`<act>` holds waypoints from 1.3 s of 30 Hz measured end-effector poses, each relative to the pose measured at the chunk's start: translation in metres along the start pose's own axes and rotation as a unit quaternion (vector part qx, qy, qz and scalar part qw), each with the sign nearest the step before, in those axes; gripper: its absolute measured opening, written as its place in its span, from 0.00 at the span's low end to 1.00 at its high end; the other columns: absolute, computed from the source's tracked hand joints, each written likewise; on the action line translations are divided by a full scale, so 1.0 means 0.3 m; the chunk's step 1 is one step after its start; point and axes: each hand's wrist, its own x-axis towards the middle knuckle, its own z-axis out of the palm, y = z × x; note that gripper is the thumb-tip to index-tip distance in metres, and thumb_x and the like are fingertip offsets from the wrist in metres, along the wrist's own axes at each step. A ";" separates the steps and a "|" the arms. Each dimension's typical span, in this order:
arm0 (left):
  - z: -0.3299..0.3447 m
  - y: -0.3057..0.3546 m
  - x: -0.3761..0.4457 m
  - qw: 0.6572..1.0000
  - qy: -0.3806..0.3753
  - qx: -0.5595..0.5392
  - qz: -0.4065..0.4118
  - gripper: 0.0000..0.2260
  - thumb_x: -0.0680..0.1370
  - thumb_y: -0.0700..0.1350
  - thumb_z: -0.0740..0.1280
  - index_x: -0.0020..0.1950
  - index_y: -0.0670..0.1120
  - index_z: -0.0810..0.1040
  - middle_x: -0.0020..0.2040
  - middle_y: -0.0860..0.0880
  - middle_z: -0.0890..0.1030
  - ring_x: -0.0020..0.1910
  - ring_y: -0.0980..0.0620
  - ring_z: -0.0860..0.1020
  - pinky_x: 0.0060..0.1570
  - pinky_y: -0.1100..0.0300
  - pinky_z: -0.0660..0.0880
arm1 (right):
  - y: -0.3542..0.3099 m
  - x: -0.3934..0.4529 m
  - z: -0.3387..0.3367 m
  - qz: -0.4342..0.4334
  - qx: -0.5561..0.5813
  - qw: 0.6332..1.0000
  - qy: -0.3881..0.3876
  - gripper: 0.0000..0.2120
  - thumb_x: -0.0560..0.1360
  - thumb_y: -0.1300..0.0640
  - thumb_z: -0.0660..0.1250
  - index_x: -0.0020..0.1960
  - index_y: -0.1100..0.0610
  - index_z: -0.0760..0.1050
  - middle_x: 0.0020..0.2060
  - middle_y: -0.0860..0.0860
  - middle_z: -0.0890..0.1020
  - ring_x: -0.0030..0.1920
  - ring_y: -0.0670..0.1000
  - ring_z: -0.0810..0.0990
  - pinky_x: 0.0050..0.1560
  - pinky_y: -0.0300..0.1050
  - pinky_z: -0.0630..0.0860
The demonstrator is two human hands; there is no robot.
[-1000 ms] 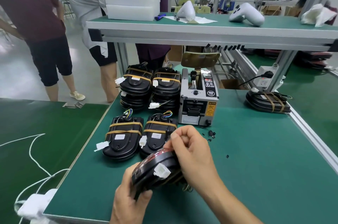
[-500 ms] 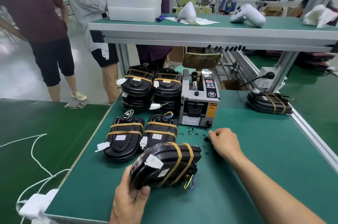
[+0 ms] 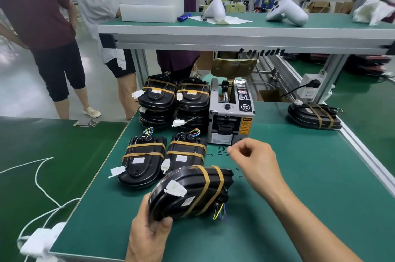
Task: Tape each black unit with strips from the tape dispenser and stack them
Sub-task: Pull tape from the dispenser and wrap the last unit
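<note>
On the green-topped desk the left hand grips the rounded end of a black plastic unit bound with two tan tape bands, thumb curled over its lower edge. The unit is tilted up on its side near the front edge of the desk, a white connector on its face and coloured wires trailing from its far end. The right hand hovers just in front of the grey electric tape dispenser, fingers curled with thumb and forefinger pressed together; whether anything sits between them I cannot tell. Small black scraps lie scattered on the mat beside it. Left of the dispenser, toward the left edge, two more taped black units lie flat side by side, and behind them stand two stacks of taped units. Another taped black unit rests alone near the back right edge. Beyond the desk, three people stand by a raised green shelf.
</note>
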 end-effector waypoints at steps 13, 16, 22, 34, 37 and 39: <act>-0.002 0.027 -0.003 1.000 0.011 0.006 0.007 0.27 0.62 0.84 0.67 0.61 0.83 0.74 0.49 0.74 0.84 0.50 0.79 0.79 0.47 0.83 0.71 | -0.205 -0.179 0.038 -0.065 0.010 0.978 -0.197 0.16 0.77 0.43 0.72 0.37 0.52 0.76 0.26 0.42 0.71 0.28 0.41 0.67 0.31 0.32 0.65; 0.000 0.025 -0.001 1.000 0.005 -0.001 0.011 0.27 0.63 0.83 0.68 0.61 0.82 0.74 0.50 0.73 0.84 0.50 0.77 0.80 0.49 0.82 0.72 | -0.197 -0.175 0.041 -0.043 0.033 0.978 -0.202 0.16 0.78 0.42 0.71 0.37 0.50 0.76 0.26 0.42 0.71 0.27 0.41 0.66 0.30 0.31 0.64; -0.001 0.024 -0.005 1.000 -0.001 0.014 0.014 0.27 0.65 0.82 0.67 0.63 0.80 0.74 0.48 0.73 0.84 0.48 0.78 0.79 0.46 0.82 0.71 | -0.195 -0.146 0.037 -0.030 0.018 0.979 -0.200 0.21 0.74 0.40 0.75 0.33 0.53 0.73 0.24 0.43 0.68 0.25 0.43 0.63 0.27 0.32 0.61; -0.007 -0.024 -0.006 0.999 -0.007 0.050 0.006 0.26 0.68 0.78 0.68 0.65 0.79 0.73 0.48 0.71 0.85 0.47 0.78 0.80 0.45 0.82 0.72 | -0.151 -0.125 0.030 -0.071 -0.026 0.994 -0.080 0.18 0.73 0.29 0.63 0.41 0.44 0.75 0.39 0.35 0.76 0.45 0.37 0.74 0.52 0.45 0.71; -0.013 -0.049 -0.007 0.999 -0.012 0.045 0.000 0.27 0.69 0.80 0.66 0.67 0.78 0.73 0.50 0.72 0.85 0.50 0.79 0.79 0.47 0.82 0.71 | -0.121 -0.130 0.046 -0.076 -0.057 0.978 -0.188 0.24 0.71 0.23 0.58 0.56 0.37 0.78 0.55 0.33 0.79 0.60 0.34 0.75 0.65 0.47 0.71; -0.020 -0.068 -0.006 0.998 -0.007 0.056 0.003 0.28 0.68 0.81 0.66 0.66 0.78 0.73 0.49 0.71 0.85 0.49 0.79 0.79 0.46 0.83 0.71 | -0.103 -0.131 0.060 -0.059 -0.026 0.971 -0.232 0.25 0.73 0.24 0.59 0.52 0.42 0.81 0.47 0.34 0.83 0.49 0.35 0.79 0.56 0.45 0.77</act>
